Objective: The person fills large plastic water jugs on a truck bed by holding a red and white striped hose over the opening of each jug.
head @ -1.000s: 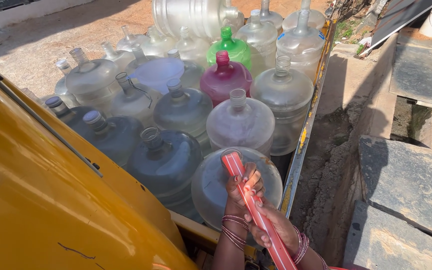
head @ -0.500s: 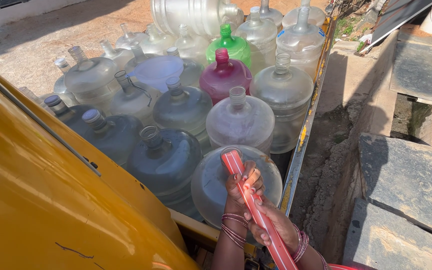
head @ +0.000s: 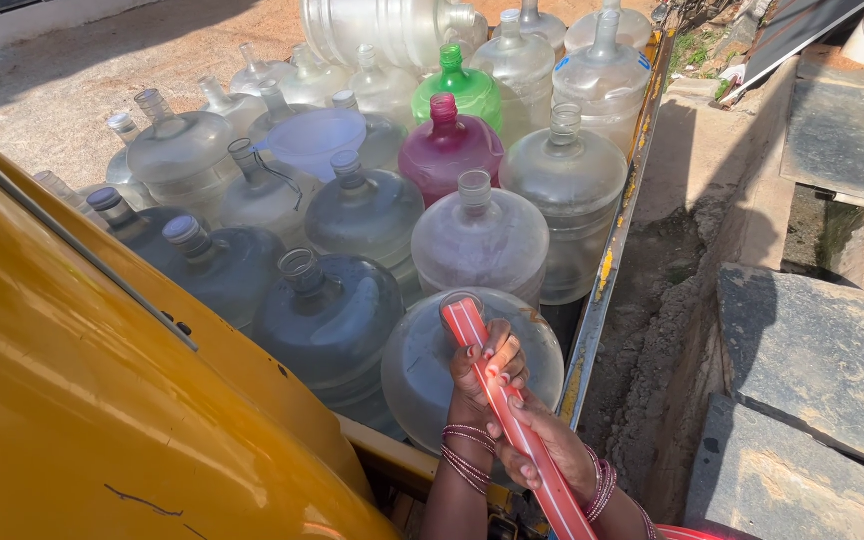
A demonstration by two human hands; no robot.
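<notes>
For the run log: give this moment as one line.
left hand grips red hose | right hand grips hose lower | hose end in nearest clear jug mouth

The truck bed [head: 607,270] (yellow-edged) carries crowded water jugs [head: 367,210], standing upright.

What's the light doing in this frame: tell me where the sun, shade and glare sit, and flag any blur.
Head view: hard sunlight hits the red hose, both hands (left hand, right hand) and the clear water jugs; shade covers the darker jugs beside the yellow body panel, which shows soft glare; the stone slabs cast sharp shadows; no evident blur.
</notes>
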